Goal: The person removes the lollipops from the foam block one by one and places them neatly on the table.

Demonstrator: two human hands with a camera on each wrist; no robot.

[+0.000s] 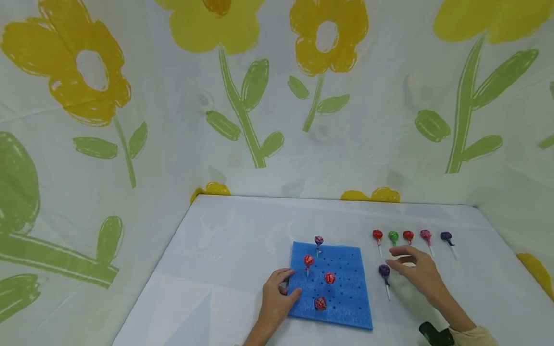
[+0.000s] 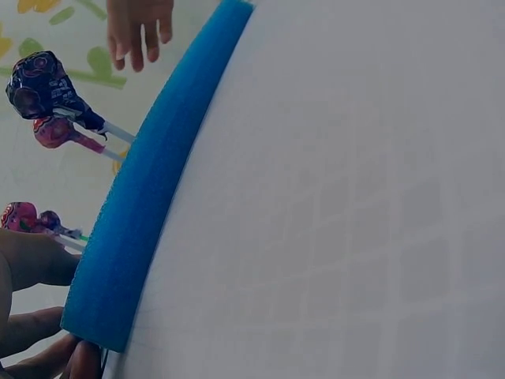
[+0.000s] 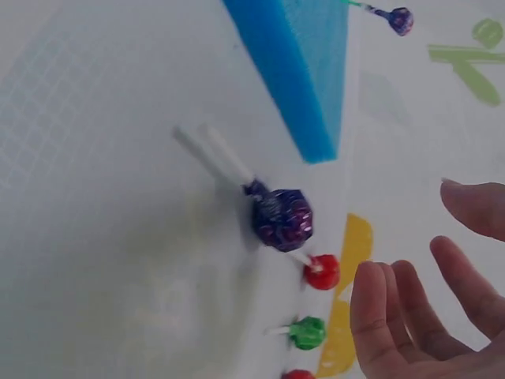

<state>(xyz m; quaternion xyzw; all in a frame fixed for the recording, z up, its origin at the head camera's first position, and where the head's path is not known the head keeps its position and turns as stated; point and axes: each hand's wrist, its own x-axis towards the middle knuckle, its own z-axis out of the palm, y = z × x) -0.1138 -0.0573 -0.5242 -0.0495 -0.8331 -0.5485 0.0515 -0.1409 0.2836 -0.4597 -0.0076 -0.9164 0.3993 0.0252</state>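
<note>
Foam board (image 1: pixel 348 293) lies at the frame's lower centre, its left edge pinched by the left hand (image 1: pixel 276 297). The right hand (image 1: pixel 419 273), lower right, curves loosely, grasping nothing. Ten lollipops (image 1: pixel 384 271) show: six lie at lower right, two partly behind the right hand; four stand in the board, two hiding their sticks.

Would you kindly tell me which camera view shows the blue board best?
The head view, because it shows nearly the whole holed top of the blue board, with the left hand at its edge. The left wrist view shows mainly its side; the right wrist view, one cropped corner.
</note>
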